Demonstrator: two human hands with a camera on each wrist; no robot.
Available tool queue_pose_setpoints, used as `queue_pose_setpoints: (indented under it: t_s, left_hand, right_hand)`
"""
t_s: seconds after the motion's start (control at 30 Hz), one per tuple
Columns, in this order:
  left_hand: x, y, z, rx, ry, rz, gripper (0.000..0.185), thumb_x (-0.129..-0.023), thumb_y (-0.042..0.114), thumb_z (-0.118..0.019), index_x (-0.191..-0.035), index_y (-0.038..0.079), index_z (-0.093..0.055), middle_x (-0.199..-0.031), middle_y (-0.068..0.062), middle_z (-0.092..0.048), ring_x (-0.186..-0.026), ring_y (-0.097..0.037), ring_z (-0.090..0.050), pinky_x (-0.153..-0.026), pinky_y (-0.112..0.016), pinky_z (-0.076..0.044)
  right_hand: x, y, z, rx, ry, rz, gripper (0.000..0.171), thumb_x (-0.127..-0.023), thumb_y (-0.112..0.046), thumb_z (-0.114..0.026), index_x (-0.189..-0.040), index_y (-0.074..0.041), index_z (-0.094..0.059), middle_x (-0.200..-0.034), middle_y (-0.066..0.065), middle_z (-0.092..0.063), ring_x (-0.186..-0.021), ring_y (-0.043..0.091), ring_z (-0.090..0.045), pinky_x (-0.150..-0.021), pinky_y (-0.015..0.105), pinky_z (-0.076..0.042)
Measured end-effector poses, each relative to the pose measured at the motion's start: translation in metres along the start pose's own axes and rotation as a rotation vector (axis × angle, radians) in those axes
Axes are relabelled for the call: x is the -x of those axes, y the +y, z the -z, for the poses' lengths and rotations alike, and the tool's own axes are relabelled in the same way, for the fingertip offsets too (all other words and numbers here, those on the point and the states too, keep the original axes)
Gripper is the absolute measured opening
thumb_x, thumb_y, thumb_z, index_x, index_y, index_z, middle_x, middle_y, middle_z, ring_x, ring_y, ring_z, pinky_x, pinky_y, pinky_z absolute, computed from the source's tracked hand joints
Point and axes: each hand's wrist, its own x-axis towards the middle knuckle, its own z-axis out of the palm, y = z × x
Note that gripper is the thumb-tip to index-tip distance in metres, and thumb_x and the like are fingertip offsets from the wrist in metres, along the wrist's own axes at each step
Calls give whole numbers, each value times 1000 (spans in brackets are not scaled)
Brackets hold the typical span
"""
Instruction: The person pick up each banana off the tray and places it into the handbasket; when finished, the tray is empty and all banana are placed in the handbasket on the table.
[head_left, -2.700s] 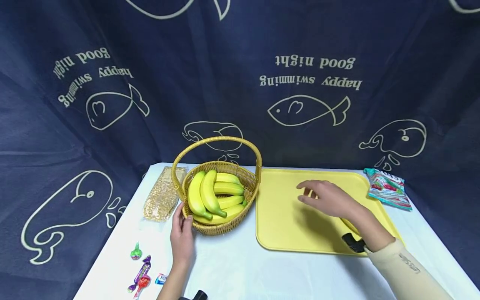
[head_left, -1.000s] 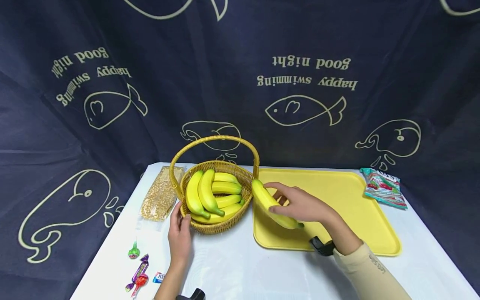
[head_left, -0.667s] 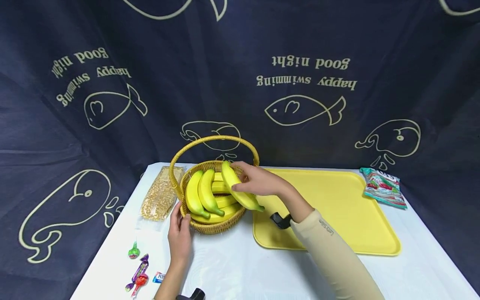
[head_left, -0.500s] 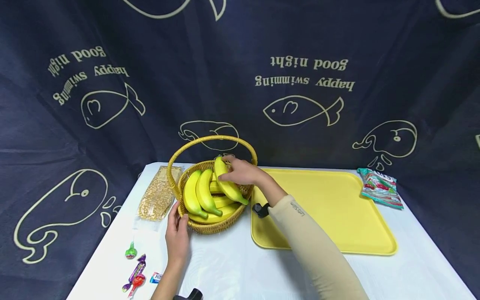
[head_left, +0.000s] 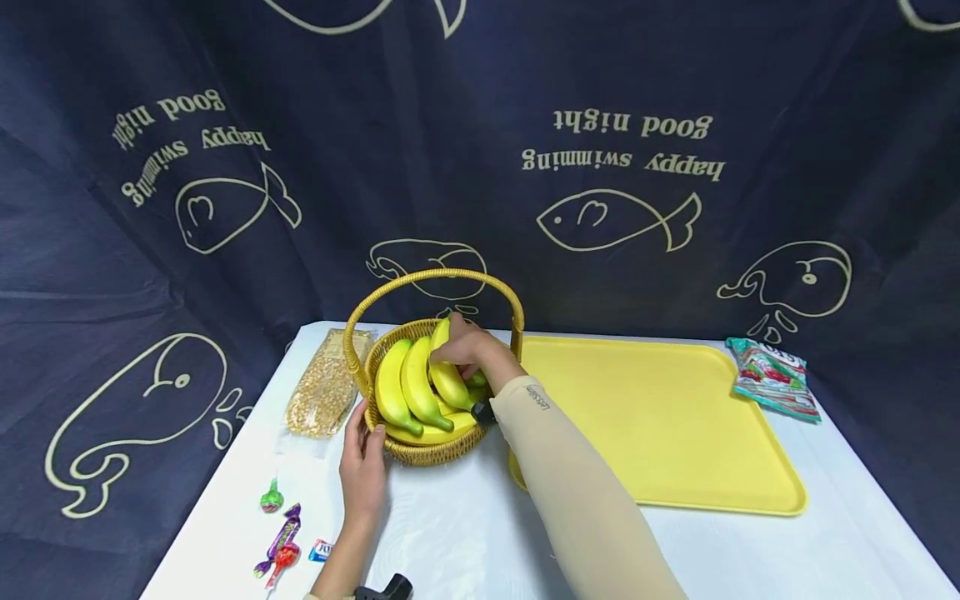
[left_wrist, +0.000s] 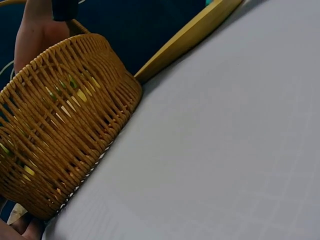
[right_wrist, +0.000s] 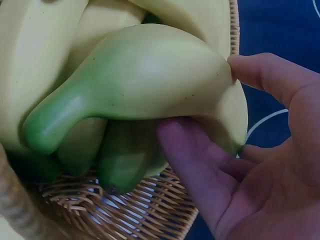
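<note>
In the head view a wicker basket (head_left: 431, 454) with a tall hoop handle holds several yellow bananas (head_left: 392, 387). My right hand (head_left: 468, 343) reaches in under the handle and pinches one banana (right_wrist: 150, 75) between thumb and fingers, over the others. The right wrist view shows this banana's green stem pointing left and the thumb against its lower side. My left hand (head_left: 363, 471) holds the basket's near left side, thumb in front and fingers along the side. Only part of that hand shows at the lower left corner of the left wrist view.
A yellow tray (head_left: 645, 417) lies right of the basket, partly behind my right sleeve. Left of the basket is a clear bag of yellow grains (head_left: 324, 392). A green lollipop (head_left: 272, 498), purple-wrapped candy (head_left: 285, 533), red lollipop (head_left: 287, 557) and teal snack bag (head_left: 772, 379) lie around.
My right hand took a banana from the tray, carried it left and lowered it into the basket onto the others. The left hand stayed on the basket.
</note>
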Motion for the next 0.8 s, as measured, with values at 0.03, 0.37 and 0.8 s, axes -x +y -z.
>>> queue_pose_setpoints:
  t_s: [0.03, 0.37, 0.8]
  left_hand:
    - [0, 0, 0, -10, 3, -3, 44, -101, 27, -49, -142, 39, -42, -144, 9, -44, -130, -8, -40, -103, -16, -33]
    - [0, 3, -4, -4, -18, -14, 44, -101, 25, -49, -142, 38, -43, -144, 7, -43, -131, -9, -39, -105, -19, -31]
    - [5, 4, -9, -18, 73, -52, 44, -98, 23, -55, -140, 27, -44, -143, 5, -43, -125, -18, -45, -102, -35, -40]
  right_hand:
    - [0, 1, -2, 4, -5, 3, 95, -89, -30, -65, -155, -15, 3, -146, 15, -36, -77, 23, -64, -69, 38, -58]
    - [-2, 15, -10, -70, 23, 58, 90, -87, -30, -70, -155, -15, -12, -140, 14, -42, -76, 23, -64, -63, 37, -58]
    - [16, 33, 2, 237, 95, 164, 78, -96, -45, -53, -155, -16, -11, -134, 11, -53, -100, 26, -61, -83, 39, -51]
